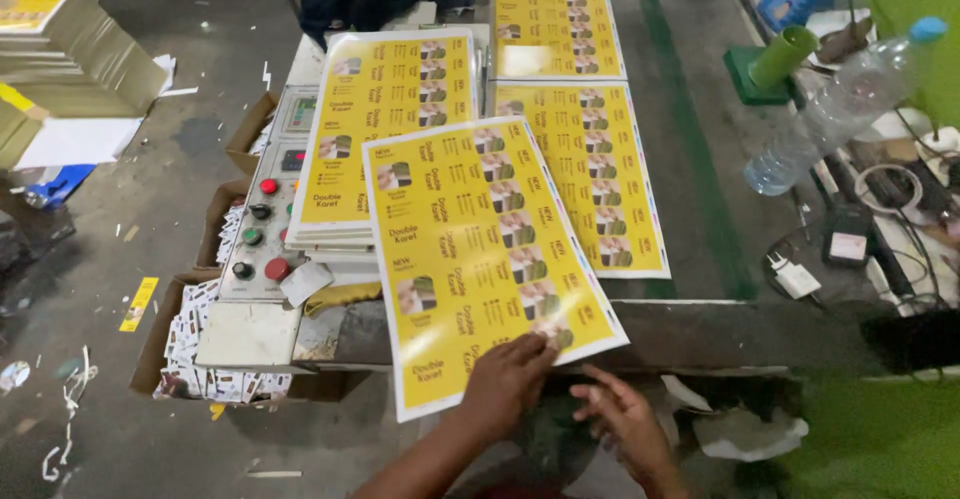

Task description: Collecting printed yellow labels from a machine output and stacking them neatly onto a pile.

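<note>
My left hand (505, 379) grips the near edge of a glossy yellow printed sheet (480, 249), which lies tilted over the machine's front edge. My right hand (622, 421) hovers just below the sheet's near right corner, fingers spread and slightly blurred, with nothing in it. Left of the held sheet is a stack of the same yellow sheets (390, 119). Two more yellow sheets (590, 169) (555, 24) lie flat on the dark machine bed (700, 159) behind.
A control panel (262, 224) with red and green buttons sits left of the stack. A cardboard box of printed scraps (195, 344) stands on the floor below. A plastic bottle (840, 109), a green cylinder (785, 54), chargers and cables (850, 249) crowd the right. Another sheet pile (65, 44) stands far left.
</note>
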